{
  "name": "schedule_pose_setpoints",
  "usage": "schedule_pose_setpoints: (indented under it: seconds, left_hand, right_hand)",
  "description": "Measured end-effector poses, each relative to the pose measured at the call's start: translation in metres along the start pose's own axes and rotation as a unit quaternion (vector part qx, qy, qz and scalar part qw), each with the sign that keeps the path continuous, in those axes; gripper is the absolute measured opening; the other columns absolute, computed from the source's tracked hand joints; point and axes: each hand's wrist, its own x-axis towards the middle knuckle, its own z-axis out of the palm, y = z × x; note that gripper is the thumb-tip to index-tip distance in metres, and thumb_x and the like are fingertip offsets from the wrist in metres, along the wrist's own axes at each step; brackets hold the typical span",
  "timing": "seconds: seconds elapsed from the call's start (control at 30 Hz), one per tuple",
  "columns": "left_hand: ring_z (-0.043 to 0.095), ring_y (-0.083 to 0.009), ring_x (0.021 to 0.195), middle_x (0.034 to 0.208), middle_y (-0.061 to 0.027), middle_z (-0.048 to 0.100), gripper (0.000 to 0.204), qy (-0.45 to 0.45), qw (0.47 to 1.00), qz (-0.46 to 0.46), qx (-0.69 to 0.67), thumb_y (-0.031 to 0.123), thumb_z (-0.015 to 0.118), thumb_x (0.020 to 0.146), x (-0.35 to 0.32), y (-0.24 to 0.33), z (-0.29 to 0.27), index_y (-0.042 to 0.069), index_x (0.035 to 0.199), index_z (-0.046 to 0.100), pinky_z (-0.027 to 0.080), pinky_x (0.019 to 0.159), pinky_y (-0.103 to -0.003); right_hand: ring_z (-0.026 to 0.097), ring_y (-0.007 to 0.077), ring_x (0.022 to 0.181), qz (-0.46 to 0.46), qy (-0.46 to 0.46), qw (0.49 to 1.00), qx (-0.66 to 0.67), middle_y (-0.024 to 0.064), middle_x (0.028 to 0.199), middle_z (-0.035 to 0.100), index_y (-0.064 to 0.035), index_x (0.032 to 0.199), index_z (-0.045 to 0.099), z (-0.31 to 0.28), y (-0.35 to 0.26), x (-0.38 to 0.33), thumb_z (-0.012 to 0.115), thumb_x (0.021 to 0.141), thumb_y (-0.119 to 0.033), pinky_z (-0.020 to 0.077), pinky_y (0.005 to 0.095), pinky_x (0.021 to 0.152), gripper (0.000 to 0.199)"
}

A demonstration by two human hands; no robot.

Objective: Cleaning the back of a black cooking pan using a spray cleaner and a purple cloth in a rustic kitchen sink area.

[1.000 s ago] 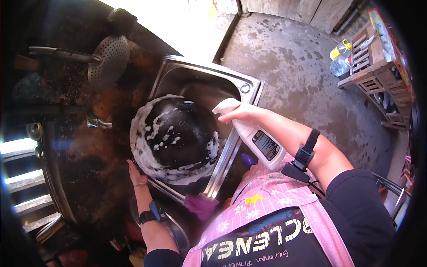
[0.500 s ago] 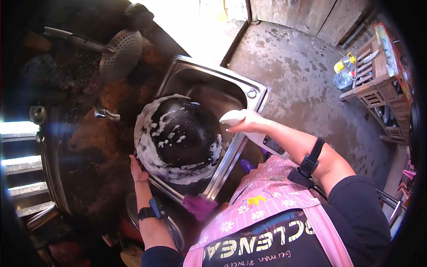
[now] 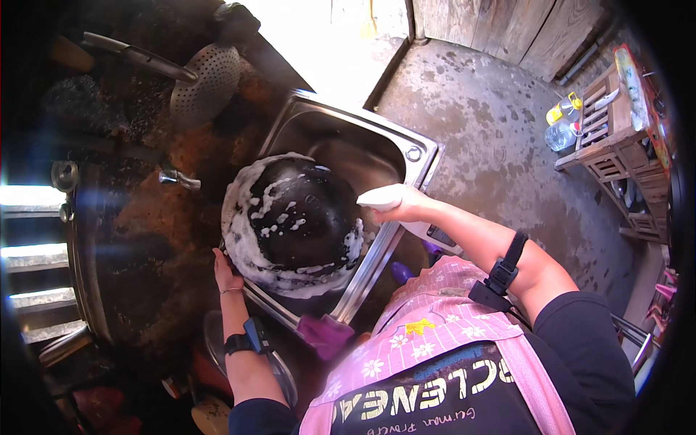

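- One white spray bottle (image 3: 416, 230), one round black pan (image 3: 301, 225) and one metal sink (image 3: 426, 163) are seen.
- One tap (image 3: 179, 179), one perforated skimmer (image 3: 206, 82) and one purple cloth (image 3: 324, 336) are counted around the sink; the cloth is draped at its near corner.
- Two more bottles are seen beside a wooden rack (image 3: 629, 154): a yellow one (image 3: 565, 109) and a clear one (image 3: 561, 135).
- The spray bottle is held above the sink's right rim, just beside the pan; its grip is supplied by the right hand (image 3: 400, 203), clamped on the neck.
- Its head is pointed left, toward the pan — the long axis is slanted from upper left to lower right.
- The pan is set over the sink and streaked with foam.
- The left hand (image 3: 228, 274) is placed at the pan's lower-left edge — whether its grip is closed there cannot be made out.
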Motion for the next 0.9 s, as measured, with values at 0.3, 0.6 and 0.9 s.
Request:
schedule_pose_setpoints:
  seconds: [0.3, 0.6, 0.9]
  left_hand:
    - [0.056, -0.0213, 0.093, 0.102, -0.0088, 0.058, 0.044, 0.014, 1.000, -0.001, 0.006, 0.041, 0.041, 0.088, -0.003, 0.001, 0.005, 0.003, 0.107, 0.051, 0.045, 0.081, -0.036]
    - [0.055, -0.0217, 0.094, 0.102, -0.0091, 0.058, 0.044, -0.003, 1.000, 0.007, 0.004, 0.042, 0.041, 0.088, -0.001, 0.000, 0.002, 0.003, 0.107, 0.051, 0.045, 0.082, -0.036]
    - [0.055, -0.0214, 0.095, 0.101, -0.0078, 0.058, 0.043, -0.013, 1.000, 0.011, -0.001, 0.041, 0.041, 0.088, -0.002, -0.001, 0.003, 0.004, 0.106, 0.051, 0.044, 0.083, -0.036]
  right_hand:
    - [0.059, 0.0233, 0.088, -0.054, 0.012, 0.998, -0.032, 0.0082, 0.092, 0.063, -0.0164, 0.100, 0.061, 0.003, -0.001, -0.001, 0.067, 0.060, -0.033, 0.0451, 0.0315, 0.078, 0.044]
    - [0.059, 0.0234, 0.088, -0.020, 0.005, 1.000, -0.009, 0.0085, 0.092, 0.063, -0.0161, 0.098, 0.061, 0.003, -0.007, 0.004, 0.066, 0.059, -0.034, 0.0450, 0.0325, 0.078, 0.043]
    - [0.060, 0.0226, 0.082, -0.043, 0.026, 0.999, -0.002, 0.0082, 0.089, 0.064, -0.0140, 0.094, 0.063, 0.005, -0.007, 0.009, 0.067, 0.059, -0.035, 0.0444, 0.0307, 0.078, 0.041]
